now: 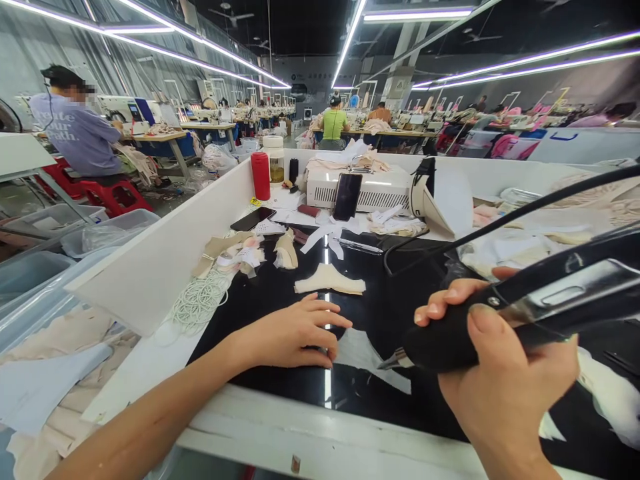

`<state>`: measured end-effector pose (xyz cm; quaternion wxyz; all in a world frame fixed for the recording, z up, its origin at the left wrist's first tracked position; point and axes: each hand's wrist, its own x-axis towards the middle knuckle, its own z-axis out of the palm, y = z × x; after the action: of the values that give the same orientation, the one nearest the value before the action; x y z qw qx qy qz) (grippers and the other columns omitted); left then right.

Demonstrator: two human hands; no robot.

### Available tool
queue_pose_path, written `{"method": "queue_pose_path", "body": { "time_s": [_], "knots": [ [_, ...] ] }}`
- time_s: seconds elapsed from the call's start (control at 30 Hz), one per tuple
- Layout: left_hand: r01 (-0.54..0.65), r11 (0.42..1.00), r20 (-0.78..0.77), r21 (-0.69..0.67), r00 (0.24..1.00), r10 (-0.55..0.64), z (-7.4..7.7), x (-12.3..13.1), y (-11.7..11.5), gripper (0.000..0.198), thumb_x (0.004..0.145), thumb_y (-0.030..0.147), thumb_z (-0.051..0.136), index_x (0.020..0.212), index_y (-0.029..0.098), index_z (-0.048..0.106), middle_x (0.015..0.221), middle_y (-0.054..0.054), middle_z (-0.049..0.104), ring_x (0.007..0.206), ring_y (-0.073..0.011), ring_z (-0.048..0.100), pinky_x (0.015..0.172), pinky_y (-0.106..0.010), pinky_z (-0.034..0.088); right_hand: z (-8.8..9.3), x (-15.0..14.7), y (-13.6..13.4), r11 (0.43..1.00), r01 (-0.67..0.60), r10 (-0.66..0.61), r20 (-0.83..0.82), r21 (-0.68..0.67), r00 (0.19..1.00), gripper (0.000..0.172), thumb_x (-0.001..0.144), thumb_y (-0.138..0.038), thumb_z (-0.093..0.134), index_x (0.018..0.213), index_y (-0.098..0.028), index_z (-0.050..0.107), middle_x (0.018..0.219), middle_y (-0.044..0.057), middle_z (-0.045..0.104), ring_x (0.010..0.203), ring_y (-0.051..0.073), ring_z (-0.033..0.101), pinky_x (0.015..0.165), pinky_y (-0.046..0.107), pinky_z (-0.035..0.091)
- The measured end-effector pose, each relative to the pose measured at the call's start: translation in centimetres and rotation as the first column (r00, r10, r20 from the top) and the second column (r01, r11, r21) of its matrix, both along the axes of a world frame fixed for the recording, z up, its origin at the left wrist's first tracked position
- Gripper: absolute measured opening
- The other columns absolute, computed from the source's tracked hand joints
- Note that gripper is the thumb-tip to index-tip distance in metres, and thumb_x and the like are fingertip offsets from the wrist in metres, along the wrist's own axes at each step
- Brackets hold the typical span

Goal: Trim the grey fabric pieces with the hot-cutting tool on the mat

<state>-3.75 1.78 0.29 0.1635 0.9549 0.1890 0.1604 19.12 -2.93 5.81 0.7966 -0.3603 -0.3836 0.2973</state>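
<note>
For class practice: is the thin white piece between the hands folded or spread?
Spread: the white piece lies flat on the black tabletop, outline showing.

The tool (pixel 570 293) looks plastic with shiny metal, the worktop (pixel 270 293) smooth and glossy, the cloth piece (pixel 357 348) matt.

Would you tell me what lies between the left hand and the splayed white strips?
A cream piece, on the black tabletop, in the head view.
</note>
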Motion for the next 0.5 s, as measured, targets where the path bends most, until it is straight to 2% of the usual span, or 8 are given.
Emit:
{"method": "queue_pose_path", "body": {
  "time_s": [0.13, 0.2, 0.27, 0.33, 0.4, 0.5],
  "knots": [
    [-0.141, 0.983, -0.02, 0.115, 0.989, 0.144, -0.1, -1.0, 0.9, 0.009, 0.104, 0.021, 0.069, 0.098, 0.023, 0.075, 0.149, -0.007, 0.067, 0.148, -0.0318, 0.053, 0.128, -0.061, 0.034, -0.1, 0.2, 0.1, 1.0, 0.02, -0.02, 0.022, 0.019, 1.0, 0.042, 0.071, -0.025, 0.09, 0.107, -0.029, 0.069, 0.078, -0.003, 0.067, 0.061, 0.019, 0.061, 0.053, 0.035, 0.055],
    [-0.258, 0.944, 0.014, 0.207, 0.965, 0.261, -0.2, -1.2, 1.1, 0.017, 0.106, 0.013, 0.061, 0.101, 0.02, 0.075, 0.146, -0.009, 0.067, 0.143, -0.0316, 0.058, 0.127, -0.064, 0.035, -0.3, 0.3, 0.2, 0.999, 0.032, -0.033, 0.039, 0.036, 0.999, 0.042, 0.073, -0.026, 0.091, 0.108, -0.027, 0.067, 0.078, -0.002, 0.067, 0.06, 0.02, 0.062, 0.052, 0.036, 0.056],
    [-0.357, 0.9, 0.086, 0.251, 0.934, 0.347, -0.4, -1.1, 0.9, 0.022, 0.106, 0.008, 0.055, 0.106, 0.019, 0.075, 0.138, -0.011, 0.071, 0.132, -0.0289, 0.064, 0.123, -0.061, 0.042, -0.7, 0.4, 0.3, 0.999, 0.024, -0.027, 0.061, 0.041, 0.998, 0.045, 0.075, -0.028, 0.091, 0.112, -0.027, 0.066, 0.081, -0.003, 0.068, 0.062, 0.019, 0.064, 0.055, 0.036, 0.058],
    [-0.405, 0.893, 0.157, 0.199, 0.912, 0.379, -0.5, -0.5, 0.3, 0.021, 0.107, 0.01, 0.055, 0.112, 0.019, 0.074, 0.126, -0.01, 0.074, 0.12, -0.0245, 0.069, 0.114, -0.05, 0.053, -1.1, 0.5, 0.4, 0.999, 0.007, -0.011, 0.09, 0.049, 0.996, 0.046, 0.079, -0.03, 0.09, 0.116, -0.027, 0.064, 0.084, -0.003, 0.068, 0.066, 0.018, 0.066, 0.059, 0.035, 0.058],
    [-0.41, 0.908, 0.2, 0.083, 0.9, 0.388, -0.6, 0.6, -0.6, 0.017, 0.106, 0.015, 0.061, 0.116, 0.02, 0.073, 0.12, -0.007, 0.074, 0.113, -0.0218, 0.07, 0.105, -0.04, 0.058, -1.3, 0.4, 0.6, 0.999, -0.008, 0.002, 0.11, 0.054, 0.994, 0.044, 0.083, -0.032, 0.089, 0.119, -0.028, 0.063, 0.086, -0.004, 0.068, 0.068, 0.017, 0.066, 0.062, 0.033, 0.058],
    [-0.386, 0.922, 0.186, -0.041, 0.903, 0.386, -0.7, 2.6, -2.1, 0.023, 0.1, 0.021, 0.073, 0.123, 0.02, 0.073, 0.123, -0.007, 0.074, 0.116, -0.0235, 0.069, 0.104, -0.038, 0.059, -1.5, 0.2, 0.8, 0.998, -0.018, 0.012, 0.109, 0.058, 0.994, 0.041, 0.085, -0.034, 0.088, 0.117, -0.029, 0.062, 0.089, -0.004, 0.068, 0.069, 0.016, 0.066, 0.062, 0.033, 0.058]
  ]
}}
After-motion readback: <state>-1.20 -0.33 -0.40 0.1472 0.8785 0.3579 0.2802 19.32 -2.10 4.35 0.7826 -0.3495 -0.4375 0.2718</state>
